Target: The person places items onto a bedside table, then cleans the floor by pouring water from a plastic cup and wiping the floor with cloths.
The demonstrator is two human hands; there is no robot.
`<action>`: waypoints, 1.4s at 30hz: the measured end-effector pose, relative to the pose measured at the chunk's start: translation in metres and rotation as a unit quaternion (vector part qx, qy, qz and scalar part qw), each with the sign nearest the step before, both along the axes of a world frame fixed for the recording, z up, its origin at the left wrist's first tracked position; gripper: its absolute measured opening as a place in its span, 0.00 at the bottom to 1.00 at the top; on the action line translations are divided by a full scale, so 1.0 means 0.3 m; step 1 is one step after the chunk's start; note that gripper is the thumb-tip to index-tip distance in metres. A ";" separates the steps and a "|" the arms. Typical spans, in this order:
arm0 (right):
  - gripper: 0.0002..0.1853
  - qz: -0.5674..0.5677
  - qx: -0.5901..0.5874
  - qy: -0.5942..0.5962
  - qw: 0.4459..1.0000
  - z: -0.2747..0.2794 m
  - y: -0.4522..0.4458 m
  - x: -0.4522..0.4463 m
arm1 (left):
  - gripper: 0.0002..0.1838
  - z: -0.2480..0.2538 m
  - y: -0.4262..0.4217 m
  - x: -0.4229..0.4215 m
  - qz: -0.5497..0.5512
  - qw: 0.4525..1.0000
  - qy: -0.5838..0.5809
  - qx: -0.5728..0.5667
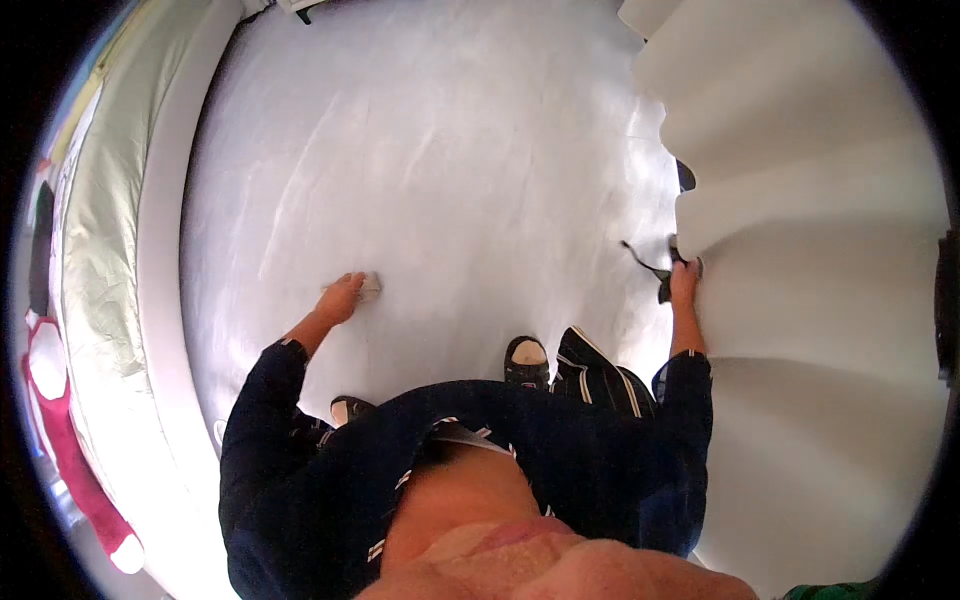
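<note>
My left hand (343, 297) reaches down and out over the pale floor, its fingers closed on a small light-coloured crumpled piece (371, 288), perhaps tissue or cloth. At the edge of the white curtain (800, 300), my right hand (685, 277) grips a dark object (664, 284) with a thin strap or cord sticking out to the left. Part of that object is hidden by my fingers, and its kind is unclear. Below, between my arms, one dark shoe (527, 368) with a light toe shows on the floor.
The glossy floor (420, 150) spreads ahead. Along the left runs a bed (105, 230) with a pale green satiny cover, and a red-and-white item (75, 450) lies there. A dark rounded thing (686, 176) peeks out from under the curtain.
</note>
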State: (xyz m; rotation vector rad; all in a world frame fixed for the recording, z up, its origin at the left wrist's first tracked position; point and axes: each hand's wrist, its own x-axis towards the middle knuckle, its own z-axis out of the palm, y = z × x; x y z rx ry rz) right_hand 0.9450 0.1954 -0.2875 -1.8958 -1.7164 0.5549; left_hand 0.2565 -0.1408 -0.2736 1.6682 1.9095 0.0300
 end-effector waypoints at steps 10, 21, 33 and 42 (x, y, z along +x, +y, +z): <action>0.20 -0.220 0.012 -0.092 0.971 -0.078 -0.069 -0.196 | 0.29 -0.236 -0.033 -0.011 -0.100 0.986 0.135 -0.004; 0.17 0.572 -0.052 0.026 0.818 -0.018 -0.419 -1.264 | 0.28 -0.030 -0.021 0.105 0.083 0.989 0.113 -0.042; 0.28 0.174 0.057 -0.045 0.982 -0.077 0.586 -0.718 | 0.35 -0.027 -0.048 0.174 0.076 0.987 0.143 -0.020; 0.18 0.425 0.074 -0.031 0.902 -0.049 0.183 -1.446 | 0.38 -0.004 -0.057 0.233 0.128 0.982 0.136 -0.008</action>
